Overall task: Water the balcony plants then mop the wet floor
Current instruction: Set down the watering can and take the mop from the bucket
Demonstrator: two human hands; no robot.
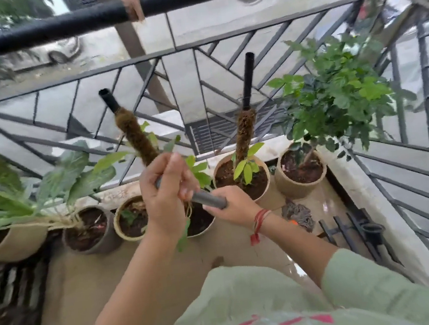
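Note:
A grey mop handle [208, 197] runs slantwise between my two hands. My left hand [168, 199] grips its upper part with fingers curled round it. My right hand [231, 207], with red threads at the wrist, grips the handle lower down. The grey stringy mop head [298, 213] lies on the beige floor [101, 284] to the right, close to the pots. Several potted plants stand in a row along the railing: a tilted pot with broad leaves [12, 241], small pots [131, 218], a moss-pole pot [242, 177] and a bushy plant [301, 173].
A black metal railing [194, 48] encloses the balcony ahead and on the right, with the street far below. Black metal brackets [357, 231] lie on the floor at the right by the ledge. Dark grating or slats [12, 308] sit at the left edge.

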